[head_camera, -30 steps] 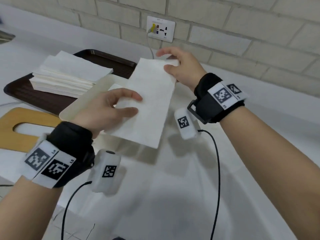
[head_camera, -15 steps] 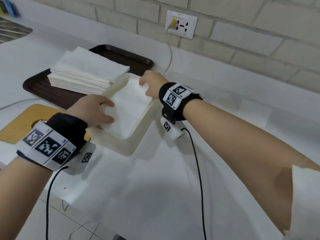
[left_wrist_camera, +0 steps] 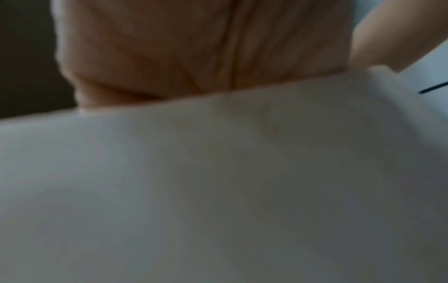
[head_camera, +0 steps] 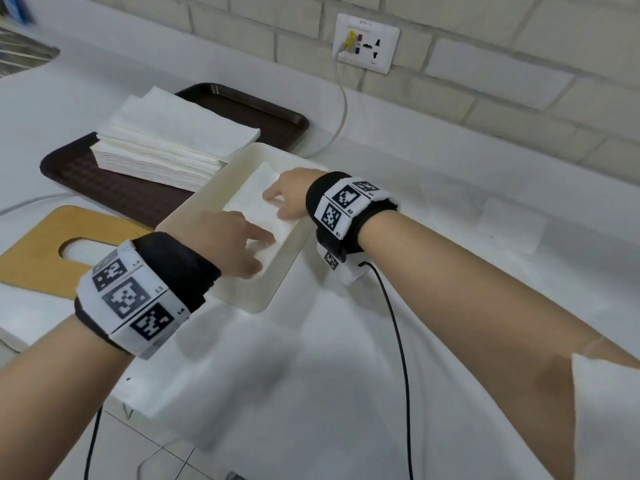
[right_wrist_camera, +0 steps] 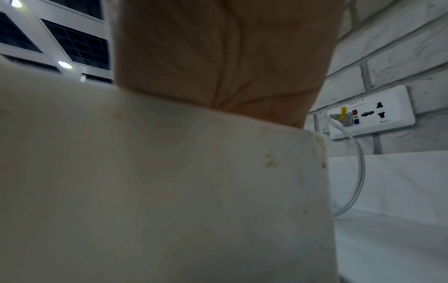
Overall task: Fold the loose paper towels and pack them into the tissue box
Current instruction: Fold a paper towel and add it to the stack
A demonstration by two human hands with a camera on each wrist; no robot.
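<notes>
A cream open-topped tissue box [head_camera: 266,296] lies on the white counter in the head view. Folded paper towels [head_camera: 252,195] lie inside it. My left hand [head_camera: 239,244] reaches over the near rim and presses flat fingers on the towels. At the far right side my right hand [head_camera: 287,199] rests with straight fingers on the same towels. Both wrist views show only a palm above the box's outer wall [left_wrist_camera: 218,172] [right_wrist_camera: 169,191]; the fingertips are hidden behind it. A thick stack of loose paper towels [head_camera: 166,140] sits on a dark brown tray [head_camera: 114,188] behind the box.
A wooden lid with an oval slot [head_camera: 45,251] lies left of the box. A wall socket [head_camera: 365,43] with a white cable [head_camera: 341,109] is on the brick wall behind. Black wrist cables [head_camera: 398,341] trail toward the counter's near edge.
One second ago both hands held a folded towel up in the air. They lowered it into the box and now press it down.
</notes>
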